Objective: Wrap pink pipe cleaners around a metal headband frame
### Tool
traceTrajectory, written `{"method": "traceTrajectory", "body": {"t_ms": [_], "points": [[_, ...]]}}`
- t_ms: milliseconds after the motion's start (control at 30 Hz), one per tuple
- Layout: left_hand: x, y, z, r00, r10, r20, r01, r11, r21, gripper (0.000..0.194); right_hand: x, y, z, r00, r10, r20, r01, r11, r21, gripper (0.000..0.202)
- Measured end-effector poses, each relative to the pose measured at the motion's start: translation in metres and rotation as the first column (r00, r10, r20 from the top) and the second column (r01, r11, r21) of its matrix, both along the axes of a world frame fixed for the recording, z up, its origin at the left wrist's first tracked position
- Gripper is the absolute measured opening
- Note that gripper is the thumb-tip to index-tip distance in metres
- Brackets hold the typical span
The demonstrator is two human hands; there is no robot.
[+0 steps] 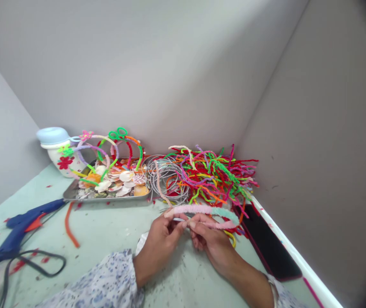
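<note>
Between my hands is a curved headband [199, 209] wrapped in fuzzy pipe cleaner, pale pink with a mint-green stretch toward its right bend. My left hand [164, 235] is closed around its left end, thumb pointing inward. Fingers of my right hand [210, 239] pinch close to my left thumb, by the pink end of the band's lower side. A short whitish bare piece [179, 219] shows between the hands; the exact fingertip contact is partly hidden. Just beyond the hands lie a coil of silver wire [170, 182] and a heap of colourful pipe cleaners [216, 173].
A metal tray [106, 199] holds shells, with several finished wrapped hoops [140, 149] standing in it. Behind it stands a flowered bottle [56, 149]. A blue glue gun [19, 233] with a looped cord lies left, near an orange pipe cleaner [70, 226]. A phone [268, 244] lies right.
</note>
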State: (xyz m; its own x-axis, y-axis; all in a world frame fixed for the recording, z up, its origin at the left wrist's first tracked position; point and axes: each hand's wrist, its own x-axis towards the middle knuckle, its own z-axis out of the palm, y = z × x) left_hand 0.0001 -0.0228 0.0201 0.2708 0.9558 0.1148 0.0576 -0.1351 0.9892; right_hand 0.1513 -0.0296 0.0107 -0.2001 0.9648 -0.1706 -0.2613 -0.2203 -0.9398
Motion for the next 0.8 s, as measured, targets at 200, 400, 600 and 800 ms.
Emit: {"method": "traceTrajectory", "body": {"t_ms": [200,400,600,800], "points": [[0.000,0.000,-0.007,1.000,0.013,0.006,-0.013,1.000,0.000,0.023,-0.001,0.000,-0.001,1.000,-0.018,-0.012,0.018,1.000,-0.006,0.023],[0.000,0.001,-0.005,0.999,0.030,-0.024,-0.029,0.999,0.039,0.021,-0.001,0.001,0.001,0.999,-0.022,-0.033,0.022,1.000,-0.001,0.023],[0.001,0.000,0.002,1.000,0.008,0.008,-0.009,0.999,0.038,0.022,-0.002,0.002,-0.002,0.999,-0.037,0.015,0.037,0.999,-0.034,0.024],[0.002,0.000,0.005,0.998,-0.044,0.041,0.044,0.999,-0.010,0.023,-0.003,0.002,0.001,0.999,-0.032,0.030,0.032,0.999,-0.014,0.025]]}}
